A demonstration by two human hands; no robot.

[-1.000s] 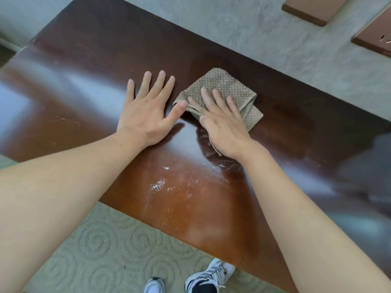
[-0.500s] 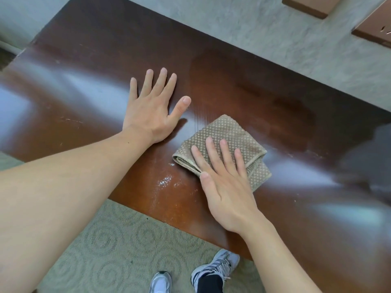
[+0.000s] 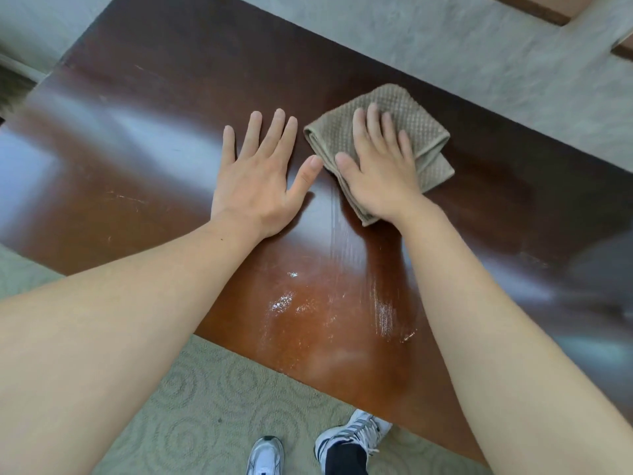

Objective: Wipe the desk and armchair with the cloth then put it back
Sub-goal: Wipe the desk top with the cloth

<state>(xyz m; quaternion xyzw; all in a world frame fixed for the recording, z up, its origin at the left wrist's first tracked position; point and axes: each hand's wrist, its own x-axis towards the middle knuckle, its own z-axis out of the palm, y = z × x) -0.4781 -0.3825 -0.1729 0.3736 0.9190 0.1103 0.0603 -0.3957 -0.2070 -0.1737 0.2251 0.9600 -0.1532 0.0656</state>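
A folded tan waffle-weave cloth (image 3: 423,132) lies on the glossy dark brown desk (image 3: 147,138), towards its far edge. My right hand (image 3: 380,166) presses flat on the cloth with fingers spread, covering its near left part. Just left of it, my left hand (image 3: 257,180) rests flat on the bare desk, fingers apart, holding nothing; its thumb tip almost touches the cloth. No armchair is in view.
Wet streaks and white specks (image 3: 383,313) mark the desk near its front edge. Patterned pale carpet (image 3: 205,406) and my shoes (image 3: 349,437) show below that edge. Beyond the desk is grey floor with brown wooden pieces (image 3: 534,8) at the top right.
My right hand drew the cloth towards the front edge, then pushed it back out to the far side beside my left hand. The left hand stayed planted.
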